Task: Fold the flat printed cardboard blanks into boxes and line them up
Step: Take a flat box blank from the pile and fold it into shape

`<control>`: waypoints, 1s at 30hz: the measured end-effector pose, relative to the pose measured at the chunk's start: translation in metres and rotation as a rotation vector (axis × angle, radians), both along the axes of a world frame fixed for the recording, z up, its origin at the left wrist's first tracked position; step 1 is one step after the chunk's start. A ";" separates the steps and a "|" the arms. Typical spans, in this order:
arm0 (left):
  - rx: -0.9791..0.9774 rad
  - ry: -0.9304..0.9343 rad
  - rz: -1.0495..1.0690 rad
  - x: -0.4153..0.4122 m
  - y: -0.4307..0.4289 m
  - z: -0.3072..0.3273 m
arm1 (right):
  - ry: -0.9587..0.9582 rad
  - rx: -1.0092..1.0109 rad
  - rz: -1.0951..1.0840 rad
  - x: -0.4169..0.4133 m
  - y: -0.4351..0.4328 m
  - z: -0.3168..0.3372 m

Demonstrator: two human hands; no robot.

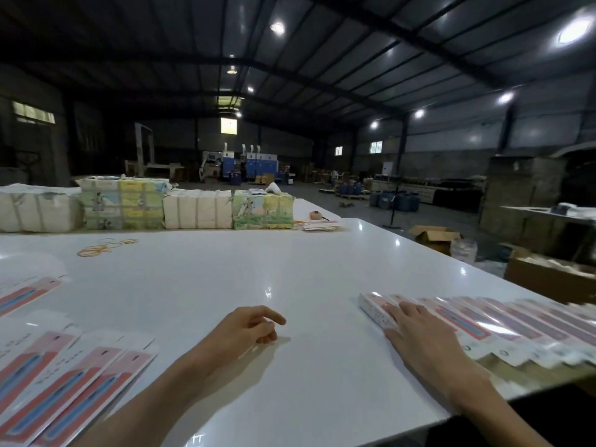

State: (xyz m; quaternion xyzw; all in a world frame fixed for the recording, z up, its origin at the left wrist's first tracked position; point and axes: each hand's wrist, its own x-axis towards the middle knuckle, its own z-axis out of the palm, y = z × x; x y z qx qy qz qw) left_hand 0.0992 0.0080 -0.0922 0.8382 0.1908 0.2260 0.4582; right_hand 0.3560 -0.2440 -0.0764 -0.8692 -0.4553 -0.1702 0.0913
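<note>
Hands of a person reach over a glossy white table (258,269). At centre bottom of the frame, the left hand (254,327) has loosely curled fingers and holds nothing. At lower right, the right hand (416,333) lies flat, fingers straight, on the left end of a row of folded boxes (503,321) lined side by side. Flat printed blanks (74,375) fan out at lower left. Wrapped bundles (196,209) stand along the far edge, with rubber bands (100,248) nearby.
</note>
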 end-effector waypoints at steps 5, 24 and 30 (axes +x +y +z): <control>0.074 0.029 0.013 -0.001 -0.004 0.001 | -0.044 0.040 -0.084 0.007 -0.019 -0.004; 0.312 0.545 0.327 -0.054 -0.003 0.071 | -0.021 0.173 0.389 -0.107 0.176 0.002; 0.502 1.008 0.772 -0.156 0.004 0.073 | 0.237 0.297 0.415 -0.092 0.179 -0.015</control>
